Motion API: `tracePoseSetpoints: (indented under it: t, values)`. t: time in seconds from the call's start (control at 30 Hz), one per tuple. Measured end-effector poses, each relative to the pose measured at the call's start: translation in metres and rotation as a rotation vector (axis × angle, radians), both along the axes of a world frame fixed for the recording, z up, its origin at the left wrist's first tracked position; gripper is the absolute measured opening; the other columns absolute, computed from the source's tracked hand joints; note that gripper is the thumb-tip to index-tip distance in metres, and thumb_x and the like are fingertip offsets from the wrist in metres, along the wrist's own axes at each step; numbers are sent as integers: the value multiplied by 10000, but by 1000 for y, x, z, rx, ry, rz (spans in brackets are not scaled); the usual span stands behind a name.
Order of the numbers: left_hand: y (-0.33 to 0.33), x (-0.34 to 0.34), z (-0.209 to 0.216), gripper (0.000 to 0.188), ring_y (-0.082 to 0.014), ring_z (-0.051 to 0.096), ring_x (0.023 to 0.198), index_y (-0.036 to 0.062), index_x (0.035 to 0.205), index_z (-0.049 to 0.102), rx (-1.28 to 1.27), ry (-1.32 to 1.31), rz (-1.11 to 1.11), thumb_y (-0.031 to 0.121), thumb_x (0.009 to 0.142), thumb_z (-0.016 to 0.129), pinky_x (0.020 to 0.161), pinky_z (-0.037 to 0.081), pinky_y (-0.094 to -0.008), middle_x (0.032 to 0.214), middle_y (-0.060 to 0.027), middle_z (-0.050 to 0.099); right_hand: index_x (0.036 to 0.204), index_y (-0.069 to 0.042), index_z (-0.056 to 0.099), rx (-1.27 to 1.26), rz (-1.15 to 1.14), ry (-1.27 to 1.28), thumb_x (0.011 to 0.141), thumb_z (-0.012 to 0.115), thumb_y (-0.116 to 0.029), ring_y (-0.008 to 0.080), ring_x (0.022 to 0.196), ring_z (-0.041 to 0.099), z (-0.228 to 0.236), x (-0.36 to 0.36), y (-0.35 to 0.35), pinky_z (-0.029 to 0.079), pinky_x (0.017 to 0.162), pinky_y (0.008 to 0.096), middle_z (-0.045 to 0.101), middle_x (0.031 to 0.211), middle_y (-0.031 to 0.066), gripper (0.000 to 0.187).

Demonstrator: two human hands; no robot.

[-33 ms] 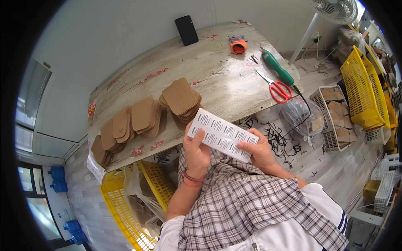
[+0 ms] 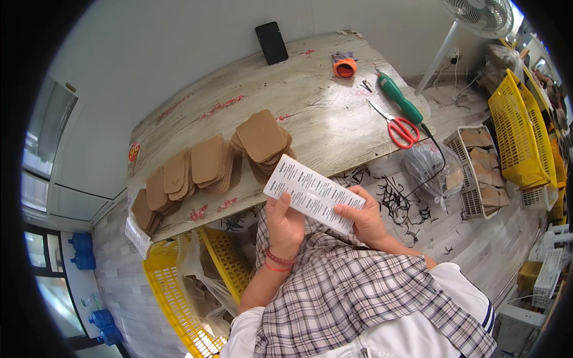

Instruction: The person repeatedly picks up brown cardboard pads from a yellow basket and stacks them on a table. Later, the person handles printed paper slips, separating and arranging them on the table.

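Note:
Both hands hold a white sheet of printed labels [image 2: 311, 190] above my lap, just off the table's near edge. My left hand [image 2: 284, 230] is closed on its left end, thumb on top. At the right end my right hand [image 2: 368, 219] pinches it, with the thumb lying over the print; the fingers of both hands are mostly hidden beneath. Just beyond the sheet, a stack of brown textured pads with rounded corners [image 2: 261, 136] sits on the table [image 2: 304, 98]. Several more such stacks, including a leaning one [image 2: 207, 162], run leftward along the near edge.
Red-handled scissors [image 2: 403, 132], a green corded tool [image 2: 399, 98], an orange roll-shaped item [image 2: 344, 68] and a black phone [image 2: 271, 43] lie or stand on the table. A yellow basket [image 2: 170, 289] is below left. Black scraps [image 2: 397, 200] litter the floor beside a plastic bag [image 2: 428, 170].
The sheet has shifted slightly left relative to the table, its right end tipping a little toward me. The whole view has moved slightly. Both hands keep their hold.

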State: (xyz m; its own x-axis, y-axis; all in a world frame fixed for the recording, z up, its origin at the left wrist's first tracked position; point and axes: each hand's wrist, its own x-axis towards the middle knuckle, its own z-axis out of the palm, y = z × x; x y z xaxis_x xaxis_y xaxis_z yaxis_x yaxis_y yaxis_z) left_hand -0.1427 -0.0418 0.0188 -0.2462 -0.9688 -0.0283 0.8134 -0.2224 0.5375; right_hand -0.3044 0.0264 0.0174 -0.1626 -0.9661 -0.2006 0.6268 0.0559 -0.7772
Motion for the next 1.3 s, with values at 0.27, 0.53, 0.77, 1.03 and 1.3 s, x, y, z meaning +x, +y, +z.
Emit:
tracePoseSetpoints:
  t: [0.27,0.53,0.77,1.03,1.3]
  values:
    - [28,46,-4,509,-351,494,1244,18,1417,319,4,-25,94,57,951,518,1046,430,-518,1338,-225,492,1046,-25,575,-73,253,263,853,738,-136,100,849,599,-23,74,-13,512,737,243,645,928,44,276]
    - [2,122,-11,469,-375,508,1223,-11,1380,371,87,39,101,5,931,508,1043,435,-537,1312,-240,508,1305,30,500,-357,-65,972,964,536,-447,208,1134,547,25,32,-150,433,953,342,602,1176,167,588]
    - [-47,113,-26,357,-309,576,1150,-44,1286,473,164,-5,65,10,938,529,987,490,-469,1253,-192,569,1375,7,460,111,334,789,794,543,-749,239,1184,531,14,9,-283,404,978,378,573,1276,167,957]
    - [-77,86,-42,333,-304,596,1097,-44,1269,477,299,-38,46,10,943,518,943,507,-456,1215,-159,584,1317,52,492,101,529,870,688,838,-410,302,1105,599,5,33,-272,484,924,360,601,1220,221,855]
    - [-80,62,-69,312,-301,617,1049,-59,1239,515,283,-47,-218,-8,930,520,929,511,-456,1171,-164,610,1300,77,477,186,313,750,698,840,-286,258,958,665,22,-15,-202,547,812,311,628,1160,217,791]
